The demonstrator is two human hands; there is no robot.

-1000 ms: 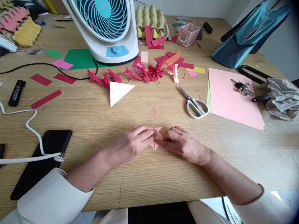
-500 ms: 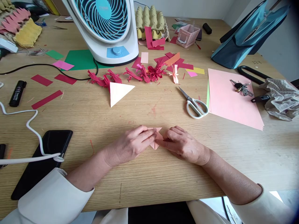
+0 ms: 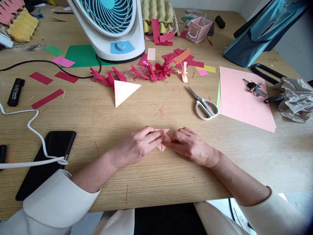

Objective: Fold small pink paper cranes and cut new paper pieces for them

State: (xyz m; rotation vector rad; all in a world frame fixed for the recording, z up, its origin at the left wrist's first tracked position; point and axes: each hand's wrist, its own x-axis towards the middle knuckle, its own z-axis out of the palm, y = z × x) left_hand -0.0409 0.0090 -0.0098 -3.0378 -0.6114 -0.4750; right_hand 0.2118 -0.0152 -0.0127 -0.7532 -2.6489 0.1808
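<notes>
A small folded pink paper point(image 3: 162, 147) lies on the wooden table near its front edge, between my two hands. The fingers of my left hand point(image 3: 140, 143) rest together on its left and upper part, pressing it. From the other side my right hand point(image 3: 192, 147) touches the paper with an outstretched index finger, its other fingers curled. Part of the paper is hidden under the fingertips. Beyond the hands lies a cream paper triangle point(image 3: 124, 92), and to its right a pair of scissors point(image 3: 206, 107) with grey-white handles.
Red crumpled paper pieces point(image 3: 163, 70) stretch across the middle. Behind them stands a white fan point(image 3: 119, 49). A black phone point(image 3: 49, 163) with a white cable is at the left. Pink sheets point(image 3: 244, 104) bearing keys point(image 3: 255, 88) lie right, near a blue bag point(image 3: 251, 42).
The view has tilted slightly, so the table's objects appear higher. My right index finger has moved slightly further over the folded paper; my left hand keeps its place on it.
</notes>
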